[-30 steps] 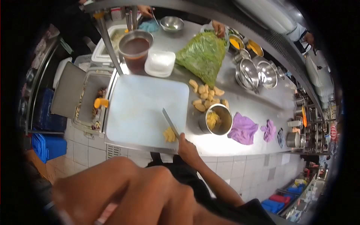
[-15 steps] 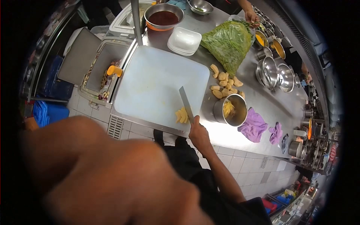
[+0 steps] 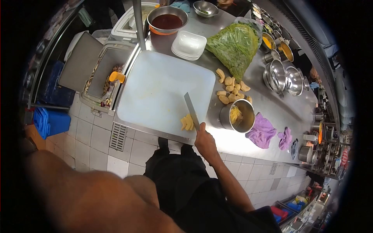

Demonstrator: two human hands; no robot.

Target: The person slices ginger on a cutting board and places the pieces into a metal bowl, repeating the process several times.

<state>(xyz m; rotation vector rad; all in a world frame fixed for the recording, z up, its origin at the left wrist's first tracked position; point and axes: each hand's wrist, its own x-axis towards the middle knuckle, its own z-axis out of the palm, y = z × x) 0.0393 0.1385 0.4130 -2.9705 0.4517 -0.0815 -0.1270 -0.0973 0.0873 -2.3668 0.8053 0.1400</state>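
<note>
My right hand (image 3: 206, 144) grips the handle of a knife (image 3: 190, 110), its long blade lying over the right part of a white cutting board (image 3: 155, 89). Just left of the blade are a few pale yellow slices (image 3: 187, 122) that look like ginger. My left hand (image 3: 105, 198) looms large and blurred close to the camera, off the board; its fingers do not show clearly. Right of the board, peeled ginger-like pieces (image 3: 233, 88) lie in a pile. Beside them a steel pot (image 3: 248, 116) holds thin yellow shreds (image 3: 235, 114).
A bag of green leaves (image 3: 235, 48), stacked white dishes (image 3: 189, 44) and a bowl of red liquid (image 3: 168, 22) stand behind. Purple cloths (image 3: 262, 130) and steel bowls (image 3: 294, 80) are at right. An open bin (image 3: 97, 83) adjoins the board's left. Another person's hand (image 3: 224, 4) shows at the back.
My left hand has shifted down and left, uncovering more floor and my dark clothing. The other person's hand has left the leaf bag. My right hand and the knife are nearly still.
</note>
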